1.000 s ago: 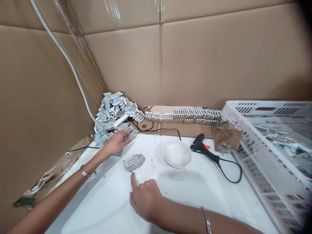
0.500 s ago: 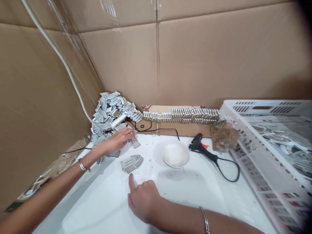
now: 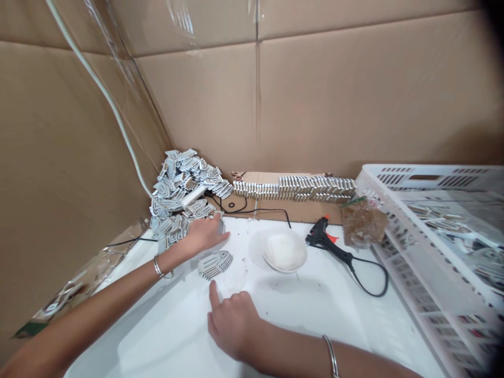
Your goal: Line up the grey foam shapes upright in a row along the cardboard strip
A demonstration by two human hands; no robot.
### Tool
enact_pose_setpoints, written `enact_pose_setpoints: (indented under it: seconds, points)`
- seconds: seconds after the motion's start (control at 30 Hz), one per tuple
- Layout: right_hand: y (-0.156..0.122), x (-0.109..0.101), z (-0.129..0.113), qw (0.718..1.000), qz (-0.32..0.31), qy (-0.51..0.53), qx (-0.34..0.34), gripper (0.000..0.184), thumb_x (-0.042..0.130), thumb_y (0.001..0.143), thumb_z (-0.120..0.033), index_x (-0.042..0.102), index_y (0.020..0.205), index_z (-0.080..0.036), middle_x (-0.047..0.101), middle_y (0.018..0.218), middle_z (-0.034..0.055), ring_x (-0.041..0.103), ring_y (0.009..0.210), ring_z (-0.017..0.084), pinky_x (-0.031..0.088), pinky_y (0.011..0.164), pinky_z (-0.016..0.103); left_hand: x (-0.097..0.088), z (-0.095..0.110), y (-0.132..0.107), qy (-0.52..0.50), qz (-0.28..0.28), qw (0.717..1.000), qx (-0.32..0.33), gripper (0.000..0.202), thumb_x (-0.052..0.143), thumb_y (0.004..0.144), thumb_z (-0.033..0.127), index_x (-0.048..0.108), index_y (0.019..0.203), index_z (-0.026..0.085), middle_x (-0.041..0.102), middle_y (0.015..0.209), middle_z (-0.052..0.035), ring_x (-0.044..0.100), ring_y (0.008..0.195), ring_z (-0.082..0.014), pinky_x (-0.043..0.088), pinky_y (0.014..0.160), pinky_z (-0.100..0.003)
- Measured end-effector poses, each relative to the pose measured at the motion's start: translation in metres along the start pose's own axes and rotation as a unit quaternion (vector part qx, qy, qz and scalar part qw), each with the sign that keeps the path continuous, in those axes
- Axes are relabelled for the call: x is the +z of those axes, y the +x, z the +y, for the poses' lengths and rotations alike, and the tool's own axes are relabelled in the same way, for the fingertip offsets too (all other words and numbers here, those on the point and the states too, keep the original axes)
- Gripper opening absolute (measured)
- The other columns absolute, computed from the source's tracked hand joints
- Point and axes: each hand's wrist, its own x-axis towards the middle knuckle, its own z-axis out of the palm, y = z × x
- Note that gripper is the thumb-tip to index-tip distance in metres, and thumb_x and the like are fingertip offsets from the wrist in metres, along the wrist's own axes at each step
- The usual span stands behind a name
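Observation:
My left hand (image 3: 207, 233) is over the front of a heap of flat grey-white pieces (image 3: 179, 181). Its thumb stands apart, and the fingertips are by a loose piece (image 3: 221, 227) at the heap's edge; no grip shows. A small overlapping stack of similar arch-shaped pieces (image 3: 216, 264) lies on the white tabletop (image 3: 165, 336) between my hands. Just in front of this stack, my right hand (image 3: 235, 321) rests with its index finger stretched towards the pieces and the other fingers curled. Nothing shows in my right hand.
A white bowl (image 3: 285, 252) stands right of the stack, then a black glue gun (image 3: 328, 244) with its cord. Beyond are a bag of brown material (image 3: 364, 223) and a white crate (image 3: 409, 252). Rows of upright pieces (image 3: 315, 188) line the cardboard wall (image 3: 315, 105).
My left hand has shifted right and slightly towards me, its thumb now spread outward. My right hand and the small stack have kept their places. The view has shifted slightly.

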Motion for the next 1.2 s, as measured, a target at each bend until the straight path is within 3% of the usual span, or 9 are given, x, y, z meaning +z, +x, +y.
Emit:
enact_pose_setpoints:
  seconds: [0.1,0.2,0.43,0.57,0.7,0.9,1.03,1.2]
  points:
    - [0.000,0.003,0.000,1.000,0.015,0.001,0.000,0.070,0.054,0.089,-0.024,0.034,0.150,0.004,0.071,0.066,0.0148,0.069,0.059,0.027,0.053,0.056,0.038,-0.001,-0.005,-0.005,-0.011,-0.017,0.999,0.025,0.043,0.055,0.081,0.034,0.047,0.120,0.017,0.072,0.094,-0.0137,0.070,0.089,-0.0332,0.047,0.072,-0.037]
    - [0.000,0.004,0.000,1.000,0.025,0.000,0.000,0.069,0.055,0.088,-0.024,0.036,0.149,0.003,0.071,0.066,0.0145,0.068,0.058,0.026,0.052,0.055,0.037,-0.001,-0.009,-0.012,-0.014,-0.022,0.999,0.044,0.040,0.056,0.079,0.027,0.048,0.117,0.019,0.072,0.099,-0.0121,0.069,0.090,-0.0321,0.047,0.072,-0.036]
    - [-0.002,0.002,0.001,0.999,0.031,0.011,-0.008,0.070,0.054,0.088,-0.022,0.034,0.150,0.004,0.072,0.069,0.0145,0.068,0.057,0.025,0.052,0.055,0.037,0.004,-0.017,-0.012,-0.071,0.003,0.996,0.050,0.028,0.051,0.089,0.031,0.052,0.114,0.019,0.072,0.101,-0.0122,0.069,0.092,-0.0314,0.047,0.074,-0.035]
    - [-0.002,0.000,0.001,1.000,0.025,0.003,-0.007,0.070,0.053,0.089,-0.023,0.034,0.150,0.004,0.071,0.068,0.0146,0.068,0.058,0.027,0.053,0.056,0.038,-0.014,-0.041,-0.024,-0.152,0.034,0.983,0.098,0.033,0.054,0.088,0.040,0.056,0.116,0.021,0.072,0.102,-0.0074,0.069,0.091,-0.0260,0.048,0.076,-0.031]
    - [-0.003,-0.003,0.002,1.000,0.024,0.003,-0.005,0.068,0.052,0.090,-0.024,0.034,0.150,0.004,0.071,0.067,0.0149,0.069,0.059,0.028,0.053,0.056,0.039,-0.034,-0.057,-0.059,-0.212,0.019,0.968,0.134,0.042,0.056,0.088,0.053,0.056,0.120,0.027,0.072,0.105,-0.0030,0.069,0.091,-0.0210,0.049,0.077,-0.027]
    - [-0.004,-0.007,0.002,1.000,0.008,0.015,-0.012,0.069,0.051,0.090,-0.020,0.031,0.150,0.007,0.071,0.070,0.0173,0.070,0.062,0.029,0.053,0.057,0.040,-0.028,-0.048,-0.100,-0.171,-0.013,0.972,0.159,0.032,0.055,0.092,0.046,0.059,0.119,0.028,0.072,0.105,-0.0015,0.067,0.091,-0.0199,0.048,0.079,-0.029]
    - [-0.003,-0.008,0.001,1.000,0.003,0.012,-0.009,0.068,0.050,0.090,-0.020,0.031,0.150,0.007,0.072,0.072,0.0184,0.071,0.063,0.029,0.054,0.057,0.040,-0.026,-0.036,-0.103,-0.134,0.009,0.979,0.151,0.029,0.056,0.090,0.039,0.061,0.115,0.025,0.073,0.107,-0.0040,0.067,0.095,-0.0228,0.047,0.083,-0.032]
    - [-0.001,-0.007,0.001,1.000,0.006,0.018,-0.011,0.067,0.050,0.090,-0.020,0.034,0.149,0.006,0.072,0.073,0.0180,0.071,0.063,0.028,0.054,0.057,0.039,-0.030,-0.025,-0.102,-0.113,-0.004,0.984,0.139,0.023,0.057,0.090,0.038,0.062,0.107,0.024,0.073,0.100,-0.0038,0.067,0.092,-0.0243,0.047,0.080,-0.032]
